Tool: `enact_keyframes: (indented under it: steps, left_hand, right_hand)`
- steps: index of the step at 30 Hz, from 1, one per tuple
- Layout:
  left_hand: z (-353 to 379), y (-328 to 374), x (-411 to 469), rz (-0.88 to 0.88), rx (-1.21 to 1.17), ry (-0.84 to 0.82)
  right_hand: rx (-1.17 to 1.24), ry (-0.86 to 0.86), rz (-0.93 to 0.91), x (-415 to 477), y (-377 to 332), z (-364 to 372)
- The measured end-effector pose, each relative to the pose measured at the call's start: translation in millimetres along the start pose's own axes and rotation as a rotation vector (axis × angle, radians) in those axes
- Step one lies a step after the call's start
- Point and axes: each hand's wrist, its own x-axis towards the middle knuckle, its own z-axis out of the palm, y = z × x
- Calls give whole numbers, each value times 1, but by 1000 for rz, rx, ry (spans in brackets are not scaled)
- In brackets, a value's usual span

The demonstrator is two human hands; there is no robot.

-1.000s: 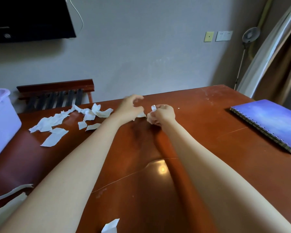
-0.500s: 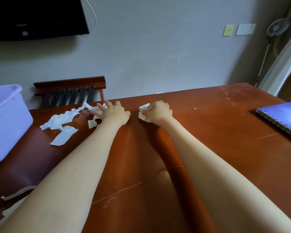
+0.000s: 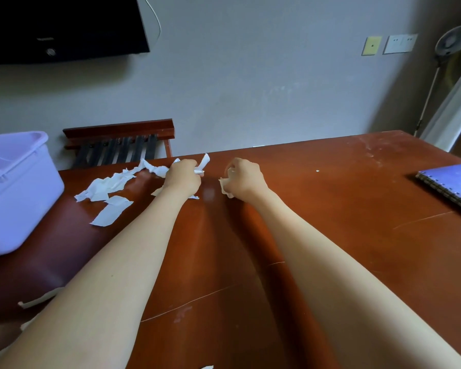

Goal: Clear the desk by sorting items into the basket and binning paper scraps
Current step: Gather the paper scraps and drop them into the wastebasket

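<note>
Torn white paper scraps (image 3: 109, 186) lie scattered on the far left part of the brown wooden desk (image 3: 330, 209). My left hand (image 3: 183, 178) is curled around a bunch of scraps, and one strip (image 3: 204, 162) sticks up past its fingers. My right hand (image 3: 244, 179) is curled around a small wad of paper (image 3: 224, 186) that peeks out at its left side. The two hands are a short gap apart near the desk's far edge. A lilac plastic basket (image 3: 19, 193) stands at the left end of the desk.
A blue spiral notebook (image 3: 449, 182) lies at the right edge. More paper strips (image 3: 37, 300) sit near the desk's front left, and one scrap (image 3: 206, 367) at the bottom edge. Behind the desk is a wooden slatted rack (image 3: 117, 145) against the wall.
My left hand closed around scraps it was resting on flat and lifted a strip. The right hand kept its wad and sits a little farther from the left.
</note>
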Motion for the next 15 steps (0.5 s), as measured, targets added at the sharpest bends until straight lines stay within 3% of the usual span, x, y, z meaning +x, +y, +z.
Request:
enact_keyframes:
  steps: [6,8,10,15]
  left_hand:
    - [-18,0,-10,-55,-301,-67]
    - [-26,-4,-13,-51,-213,-65]
    - [-34,-10,-18,-54,-69,-68]
    - [-45,-18,-35,-86,90,-266]
  right_hand:
    - [-21,26,0,4,3,3]
    - [-41,25,17,6,2,1]
    - [-171,-85,24,6,0,-3]
    - [-574,-275,19,-6,-17,-1]
